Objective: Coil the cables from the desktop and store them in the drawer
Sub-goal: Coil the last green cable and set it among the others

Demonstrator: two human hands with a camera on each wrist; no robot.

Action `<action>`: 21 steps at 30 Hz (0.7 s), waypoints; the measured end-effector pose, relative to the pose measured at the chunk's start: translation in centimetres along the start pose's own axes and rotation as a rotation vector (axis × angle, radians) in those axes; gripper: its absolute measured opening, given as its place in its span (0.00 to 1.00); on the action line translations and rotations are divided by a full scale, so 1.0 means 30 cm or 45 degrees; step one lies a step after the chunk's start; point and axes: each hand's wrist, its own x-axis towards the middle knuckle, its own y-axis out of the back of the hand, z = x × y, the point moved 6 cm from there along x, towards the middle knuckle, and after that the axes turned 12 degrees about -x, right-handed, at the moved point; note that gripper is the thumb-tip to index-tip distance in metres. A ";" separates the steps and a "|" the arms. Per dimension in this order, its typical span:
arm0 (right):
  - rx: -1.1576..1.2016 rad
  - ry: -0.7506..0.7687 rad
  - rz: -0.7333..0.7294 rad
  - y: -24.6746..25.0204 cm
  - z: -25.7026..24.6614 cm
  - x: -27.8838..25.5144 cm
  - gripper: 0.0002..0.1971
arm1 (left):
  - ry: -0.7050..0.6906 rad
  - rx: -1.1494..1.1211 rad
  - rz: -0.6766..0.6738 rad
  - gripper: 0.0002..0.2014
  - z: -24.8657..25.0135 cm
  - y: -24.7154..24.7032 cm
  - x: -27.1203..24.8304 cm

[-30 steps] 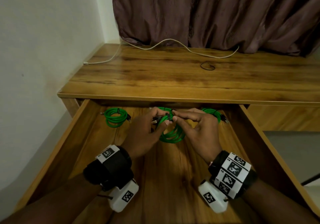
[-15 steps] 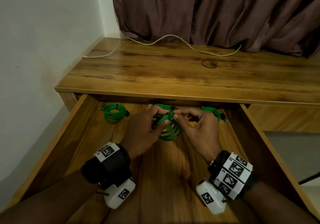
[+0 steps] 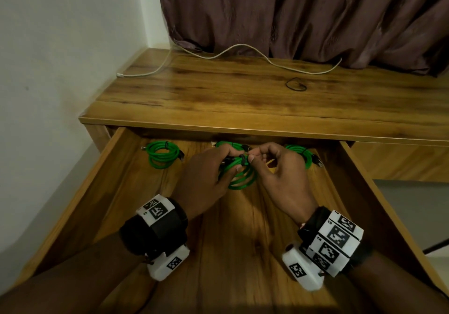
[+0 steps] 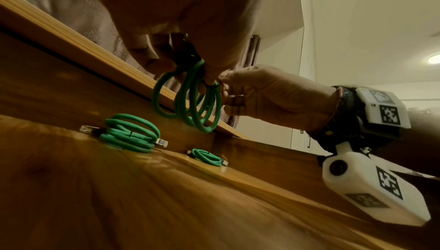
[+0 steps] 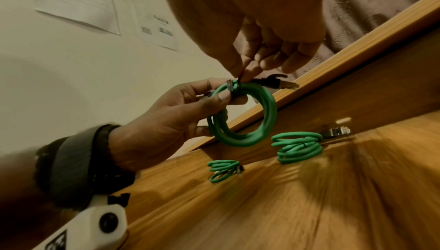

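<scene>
Over the open wooden drawer (image 3: 136, 182), my left hand (image 3: 209, 175) grips a coiled green cable (image 3: 243, 179) near its top, with the loops hanging upright below the fingers. My right hand (image 3: 279, 175) pinches a thin black tie (image 5: 240, 76) at the top of that coil (image 5: 245, 120), beside its black plug (image 5: 273, 83). Three other tied green coils lie at the back of the drawer: left (image 3: 162, 154), middle (image 3: 227, 145), partly hidden by my left hand, and right (image 3: 302, 154). A white cable (image 3: 243, 49) lies uncoiled on the desktop.
A small black band (image 3: 295, 86) lies on the desktop (image 3: 218, 100) right of centre. A dark curtain (image 3: 291, 10) hangs behind the desk and a white wall (image 3: 60, 46) stands to the left. The desktop's front edge overhangs the drawer's back.
Both hands stay at the top of the held coil, with the right fingers pulled a little to the right. The head view has tilted slightly.
</scene>
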 end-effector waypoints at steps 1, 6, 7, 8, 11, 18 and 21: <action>-0.057 0.018 -0.007 -0.007 0.001 -0.001 0.02 | -0.011 0.023 -0.001 0.10 0.003 -0.001 0.000; -0.218 0.048 -0.062 -0.021 0.011 -0.001 0.03 | -0.014 0.069 0.008 0.10 0.002 -0.002 -0.001; -0.242 0.054 -0.073 -0.019 0.010 -0.001 0.03 | -0.010 0.072 0.002 0.10 0.001 -0.004 -0.002; -0.269 0.062 -0.087 -0.018 0.007 0.000 0.03 | -0.008 0.072 -0.003 0.10 -0.001 -0.005 -0.004; -0.291 0.072 -0.116 -0.016 0.007 0.005 0.03 | -0.011 0.087 -0.019 0.12 -0.001 -0.008 -0.007; -0.319 0.103 -0.123 -0.016 0.001 0.005 0.03 | 0.011 0.136 -0.028 0.14 -0.022 -0.010 -0.010; -0.319 0.135 -0.101 -0.012 -0.004 0.004 0.03 | 0.013 0.152 -0.025 0.13 -0.024 -0.012 -0.011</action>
